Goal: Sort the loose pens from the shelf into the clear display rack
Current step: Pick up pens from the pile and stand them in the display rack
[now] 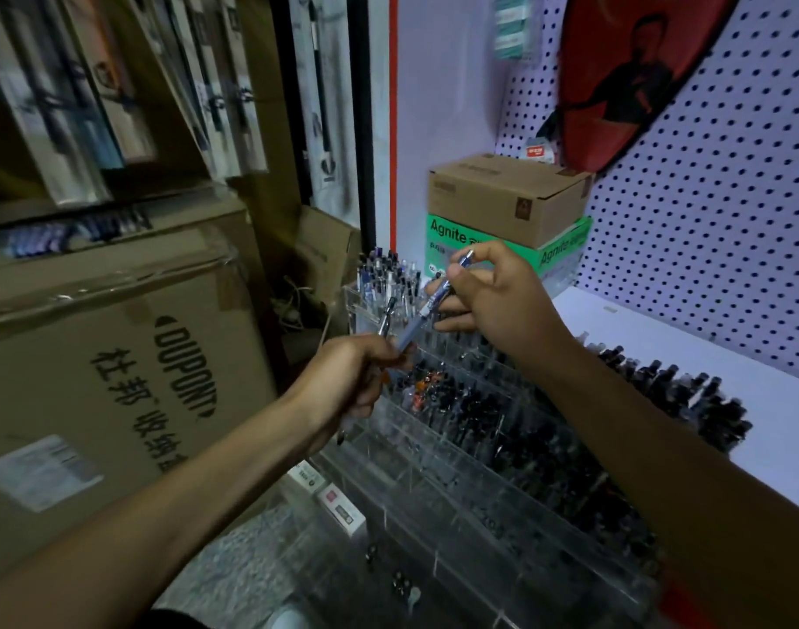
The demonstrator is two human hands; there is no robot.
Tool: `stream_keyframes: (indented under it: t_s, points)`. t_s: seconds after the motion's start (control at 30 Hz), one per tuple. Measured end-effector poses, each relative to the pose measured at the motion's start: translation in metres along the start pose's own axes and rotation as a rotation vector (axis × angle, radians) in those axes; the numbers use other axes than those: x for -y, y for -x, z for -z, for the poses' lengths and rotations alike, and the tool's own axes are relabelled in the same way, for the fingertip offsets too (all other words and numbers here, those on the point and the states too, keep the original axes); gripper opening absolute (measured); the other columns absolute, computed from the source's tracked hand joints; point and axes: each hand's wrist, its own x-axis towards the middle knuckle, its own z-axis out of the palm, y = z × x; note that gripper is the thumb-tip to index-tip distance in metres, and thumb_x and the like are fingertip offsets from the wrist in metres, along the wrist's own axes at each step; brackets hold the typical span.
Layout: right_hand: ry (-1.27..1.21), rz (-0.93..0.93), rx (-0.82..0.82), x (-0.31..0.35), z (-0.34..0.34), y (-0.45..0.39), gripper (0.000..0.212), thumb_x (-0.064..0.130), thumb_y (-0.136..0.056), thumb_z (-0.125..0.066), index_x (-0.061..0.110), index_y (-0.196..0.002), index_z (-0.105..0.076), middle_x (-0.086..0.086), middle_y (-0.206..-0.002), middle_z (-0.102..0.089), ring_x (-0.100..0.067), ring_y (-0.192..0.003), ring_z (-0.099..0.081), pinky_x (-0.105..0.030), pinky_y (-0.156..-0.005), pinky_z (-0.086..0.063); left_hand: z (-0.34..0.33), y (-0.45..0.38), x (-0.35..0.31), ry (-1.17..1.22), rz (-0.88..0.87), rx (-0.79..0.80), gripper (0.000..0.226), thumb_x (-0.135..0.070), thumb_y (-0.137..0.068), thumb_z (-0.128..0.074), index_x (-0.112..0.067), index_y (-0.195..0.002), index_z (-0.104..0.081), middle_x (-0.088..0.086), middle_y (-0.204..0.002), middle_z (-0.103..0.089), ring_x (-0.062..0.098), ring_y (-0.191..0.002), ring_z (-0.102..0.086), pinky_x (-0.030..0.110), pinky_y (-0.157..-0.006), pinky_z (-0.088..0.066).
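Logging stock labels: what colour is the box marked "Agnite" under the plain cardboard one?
Green with white lettering: the Agnite box, seen in the head view, the only one.

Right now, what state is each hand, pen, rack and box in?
Left hand: grips several pens.
Right hand: pinches a blue pen, tilted.
Clear display rack: many compartments filled.
Brown carton: closed, on green box.
Loose pens: lying on shelf.

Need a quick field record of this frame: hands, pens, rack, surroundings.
left hand: grips a bunch of pens
right hand: pinches a blue pen above the rack
rack: clear, tiered, mostly filled with dark pens
loose pens: row on the white shelf, right of rack
behind: brown box on green box
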Motion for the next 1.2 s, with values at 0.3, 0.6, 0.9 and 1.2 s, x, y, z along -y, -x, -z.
stream_keyframes:
  t_s: [0.3, 0.6, 0.9, 1.2]
  points:
    - [-0.066, -0.065, -0.080, -0.006, -0.020, 0.000, 0.023, 0.018, -0.094, -0.064, 0.003, -0.097, -0.047, -0.015, -0.074, -0.069, -0.020, -0.058, -0.071, -0.029, -0.052, -0.058, 0.018, 0.010, 0.008, -0.112, -0.265, -0.183, 0.021, -0.017, -0.093, -0.063, -0.009, -0.073, -0.069, -0.004, -0.052, -0.060, 0.008, -0.037, -0.028, 0.018, -0.039, -0.021]
    - [-0.301, -0.262, 0.182, -0.004, -0.032, -0.005, 0.011, 0.008, -0.095, -0.059, 0.006, -0.105, -0.065, -0.014, -0.109, -0.071, -0.021, -0.091, -0.072, -0.027, -0.065, -0.057, 0.039, 0.008, 0.021, 0.136, -0.108, 0.040, 0.043, -0.033, -0.080, -0.062, 0.006, -0.096, -0.066, 0.002, -0.058, -0.047, 0.005, -0.034, -0.021, 0.017, -0.037, -0.015]
    - [-0.175, -0.193, 0.022, -0.014, -0.040, -0.002, 0.018, 0.015, -0.089, -0.071, 0.000, -0.098, -0.069, -0.012, -0.089, -0.075, -0.015, -0.073, -0.074, -0.024, -0.059, -0.059, 0.037, 0.009, 0.025, 0.088, -0.142, -0.063, 0.033, -0.025, -0.095, -0.056, 0.007, -0.098, -0.067, 0.005, -0.060, -0.046, 0.007, -0.035, -0.021, 0.016, -0.036, -0.019]
    - [-0.135, -0.233, 0.123, -0.016, -0.032, 0.000, 0.013, 0.016, -0.087, -0.072, 0.007, -0.095, -0.068, -0.007, -0.089, -0.076, -0.018, -0.081, -0.074, -0.027, -0.067, -0.059, 0.042, 0.011, 0.020, 0.103, -0.123, -0.047, 0.032, -0.029, -0.093, -0.057, 0.001, -0.097, -0.069, -0.001, -0.056, -0.048, 0.007, -0.038, -0.022, 0.017, -0.038, -0.019]
